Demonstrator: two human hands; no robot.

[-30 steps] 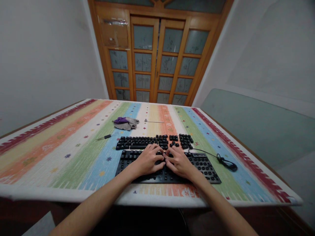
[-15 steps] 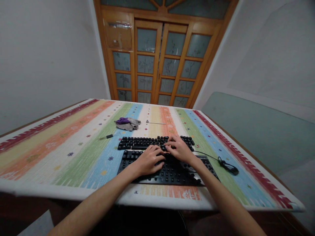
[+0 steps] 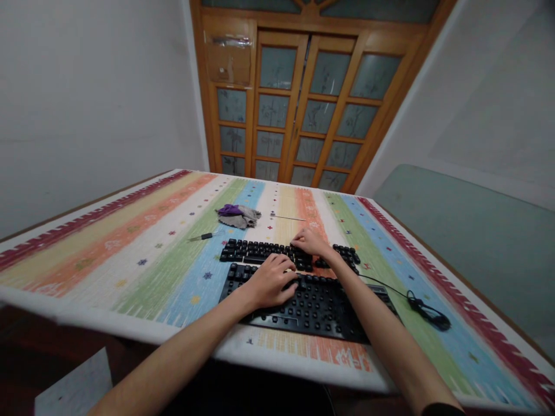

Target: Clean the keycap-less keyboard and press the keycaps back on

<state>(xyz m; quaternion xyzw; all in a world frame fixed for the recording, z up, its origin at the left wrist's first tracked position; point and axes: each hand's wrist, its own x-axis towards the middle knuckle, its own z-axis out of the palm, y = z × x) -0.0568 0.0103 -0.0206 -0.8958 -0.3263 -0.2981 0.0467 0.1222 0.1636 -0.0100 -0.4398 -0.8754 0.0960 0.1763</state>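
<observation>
A black keyboard base (image 3: 312, 306) lies flat near the front edge of the table (image 3: 87, 254), at about six o'clock on the striped cloth (image 3: 143, 242). Its keycaps are off: the top shows rows of small pale dots on a dark plate. A thin black cable (image 3: 416, 297) runs from its right end toward three o'clock and ends in a small coil.

Just behind the base, toward twelve o'clock, the loose black keycaps (image 3: 260, 252) lie in tidy rows that mirror a keyboard layout, with a smaller cluster at their right end.

The left hand (image 3: 271, 281) rests palm down on the left part of the base, fingers curled loosely and touching the plate; it grips nothing that can be seen. The right hand (image 3: 313, 242) reaches over the base to the row of keycaps, fingers bent down onto them; whether it pinches one cannot be told.

At about eleven o'clock from the keycaps lie a small screwdriver (image 3: 202, 237) and, farther back, a crumpled grey and purple rag (image 3: 239, 215). A thin rod (image 3: 289, 218) lies just right of the rag. A wooden door (image 3: 299, 98) with frosted panes stands behind the table.
</observation>
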